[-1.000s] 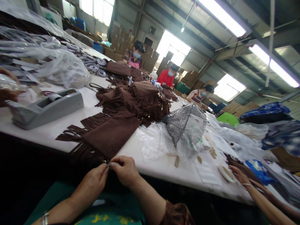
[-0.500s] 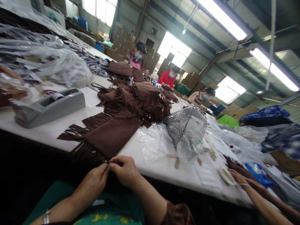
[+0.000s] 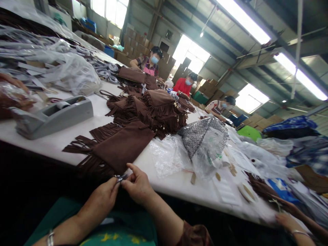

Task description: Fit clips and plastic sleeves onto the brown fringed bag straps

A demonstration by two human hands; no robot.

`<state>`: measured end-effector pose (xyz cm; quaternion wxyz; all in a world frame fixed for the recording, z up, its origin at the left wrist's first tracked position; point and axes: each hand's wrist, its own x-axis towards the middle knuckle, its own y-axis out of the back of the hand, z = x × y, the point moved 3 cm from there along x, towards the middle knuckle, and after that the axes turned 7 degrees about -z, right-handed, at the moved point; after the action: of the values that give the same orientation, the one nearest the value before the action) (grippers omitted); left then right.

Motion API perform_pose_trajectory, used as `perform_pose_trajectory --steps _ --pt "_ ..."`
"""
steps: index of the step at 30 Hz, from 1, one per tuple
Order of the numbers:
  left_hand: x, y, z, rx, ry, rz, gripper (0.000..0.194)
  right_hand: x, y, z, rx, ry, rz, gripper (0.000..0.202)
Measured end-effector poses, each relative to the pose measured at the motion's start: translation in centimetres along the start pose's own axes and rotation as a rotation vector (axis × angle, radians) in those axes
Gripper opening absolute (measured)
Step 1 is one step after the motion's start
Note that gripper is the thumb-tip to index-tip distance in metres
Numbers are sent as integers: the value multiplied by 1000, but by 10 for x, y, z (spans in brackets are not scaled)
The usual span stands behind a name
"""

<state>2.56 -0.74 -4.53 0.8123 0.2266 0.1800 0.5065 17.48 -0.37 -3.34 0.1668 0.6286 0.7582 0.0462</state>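
Observation:
A brown fringed bag lies flat at the near table edge, its fringes spread to the left. At its near corner, a small shiny grey strip shows between my hands. My left hand pinches the strip's left end beside the bag's corner; a bit of metal there is too small to make out. With thumb and bent fingers, my right hand closes on the other end, its index finger raised. Just beyond the bag is a heap of similar brown fringed bags with gold-coloured hardware.
A grey tape dispenser stands at left near the edge. Clear plastic and a wrapped black-and-white woven item lie to the right. Beyond is a tape roll. A co-worker's hands work at far right; another hand is at left.
My right index finger has lifted, and the grey strip now shows between my hands. The co-worker's hands at right have moved away from the tape roll, toward the near edge.

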Motion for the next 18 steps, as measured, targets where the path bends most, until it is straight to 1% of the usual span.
perform_pose_trajectory --steps 3,6,8,10,12,15,18 --pt "-3 -1 -1 105 -9 74 24 -3 0 -1 -79 13 26 71" --pt "-7 -3 -5 187 -64 183 23 -5 -1 -2 -122 17 36 70" --pt "-9 -5 -8 237 -108 251 26 -7 -1 -3 -136 19 38 69" --pt "-9 -6 -11 298 -165 320 30 -7 0 -3 -141 16 44 68" --pt "-10 -7 -10 385 -252 391 33 -7 0 -3 -134 13 50 67" --pt "-12 -6 -5 486 -374 450 39 -7 0 -3 -122 10 60 66" --pt "-13 -4 -1 536 -449 491 33 -7 -1 -2 -121 8 68 65"
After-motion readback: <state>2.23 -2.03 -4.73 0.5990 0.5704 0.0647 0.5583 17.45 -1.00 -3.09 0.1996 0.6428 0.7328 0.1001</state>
